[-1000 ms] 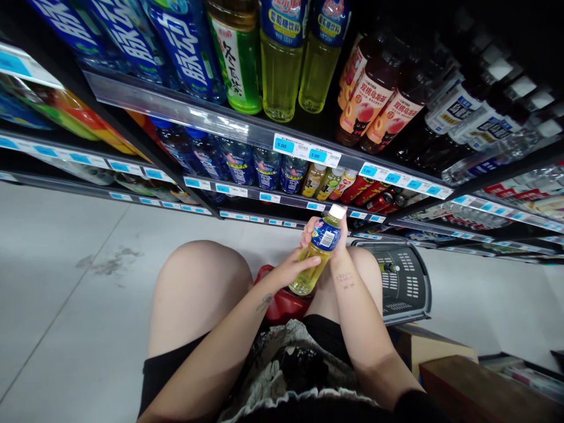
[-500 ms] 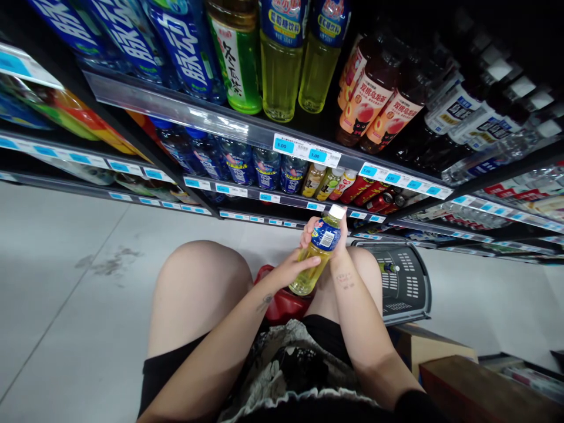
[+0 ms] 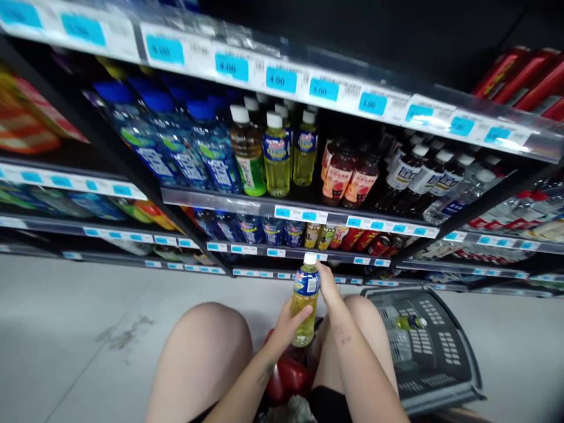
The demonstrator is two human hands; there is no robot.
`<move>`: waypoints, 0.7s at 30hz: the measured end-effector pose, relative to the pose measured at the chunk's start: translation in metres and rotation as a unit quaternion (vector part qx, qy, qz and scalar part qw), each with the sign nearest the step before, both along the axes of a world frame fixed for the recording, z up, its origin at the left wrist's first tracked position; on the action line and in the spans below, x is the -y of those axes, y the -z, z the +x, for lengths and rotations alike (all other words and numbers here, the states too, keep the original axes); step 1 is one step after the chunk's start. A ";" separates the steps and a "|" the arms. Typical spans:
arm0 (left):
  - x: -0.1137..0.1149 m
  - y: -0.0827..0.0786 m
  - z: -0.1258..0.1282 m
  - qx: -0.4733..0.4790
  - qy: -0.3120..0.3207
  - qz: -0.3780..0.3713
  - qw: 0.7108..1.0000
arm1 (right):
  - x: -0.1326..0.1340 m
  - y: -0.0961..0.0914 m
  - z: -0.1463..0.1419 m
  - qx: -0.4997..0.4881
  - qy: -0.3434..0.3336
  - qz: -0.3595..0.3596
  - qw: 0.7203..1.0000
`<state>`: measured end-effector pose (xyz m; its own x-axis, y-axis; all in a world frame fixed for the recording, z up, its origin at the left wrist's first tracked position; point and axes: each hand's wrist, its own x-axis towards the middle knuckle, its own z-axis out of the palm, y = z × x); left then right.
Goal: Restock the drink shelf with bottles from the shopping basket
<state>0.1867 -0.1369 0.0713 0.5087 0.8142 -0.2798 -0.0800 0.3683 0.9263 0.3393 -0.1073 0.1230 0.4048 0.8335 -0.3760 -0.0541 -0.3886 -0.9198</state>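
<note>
A bottle of yellow drink (image 3: 304,305) with a white cap and a blue label stands upright between my two hands, above my bare knees. My left hand (image 3: 288,324) is wrapped round its lower half. My right hand (image 3: 328,282) grips it near the neck from the right side. Both hands are closed on the bottle. More bottles of the same yellow drink (image 3: 277,155) stand on the shelf straight ahead.
Dark shelves (image 3: 264,205) with blue price tags hold blue-labelled bottles (image 3: 176,147), brown drinks (image 3: 348,176) and cans. A grey shopping basket (image 3: 458,376) sits on the floor to my right with a small bottle (image 3: 409,322) inside. A red object (image 3: 286,376) lies between my legs.
The view has tilted up, showing more shelves. The bottle now stands upright instead of leaning, and my right hand has slid toward its neck.
</note>
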 end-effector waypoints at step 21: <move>-0.195 -0.180 0.088 -0.313 -0.253 0.499 0.768 | 0.008 0.009 -0.020 0.257 -0.367 -0.131 0.884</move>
<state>0.2744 0.0577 0.2512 0.0771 0.8317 0.5499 0.5968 -0.4803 0.6428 0.3193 -0.1154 0.1141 -0.0358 0.8541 -0.5188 0.7008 -0.3487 -0.6224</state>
